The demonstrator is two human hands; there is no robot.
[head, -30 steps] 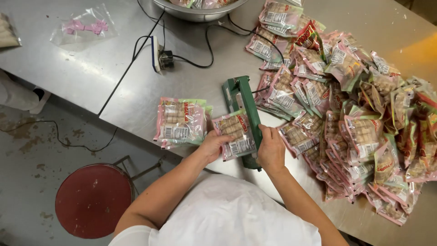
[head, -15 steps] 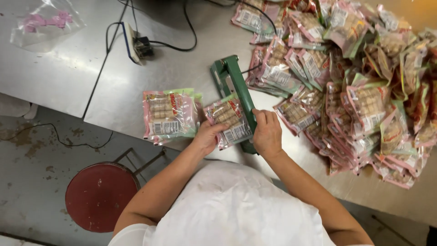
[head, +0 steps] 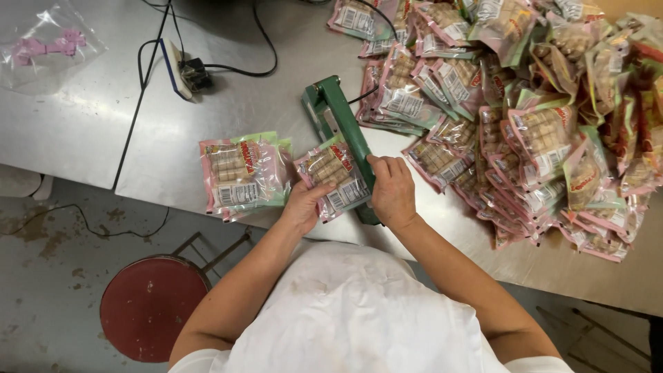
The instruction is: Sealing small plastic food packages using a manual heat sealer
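Note:
A green heat sealer [head: 338, 121] lies on the steel table [head: 262, 90], its long arm pointing toward me. My left hand [head: 304, 206] holds a clear snack packet [head: 333, 176] with a pink edge, whose right end lies under the sealer arm. My right hand [head: 391, 190] rests flat on the sealer arm, pressing down near its front end. A small stack of like packets [head: 242, 173] lies just left of my left hand.
A large heap of the same packets [head: 539, 117] covers the table's right side. A black cable and a plug block [head: 183, 69] run across the back. A clear bag with pink pieces [head: 48, 48] lies far left. A red round stool [head: 152, 304] stands below the table edge.
The view has drifted, so the table appears shifted. Both hands stay where they were, left on the packet and right on the sealer arm.

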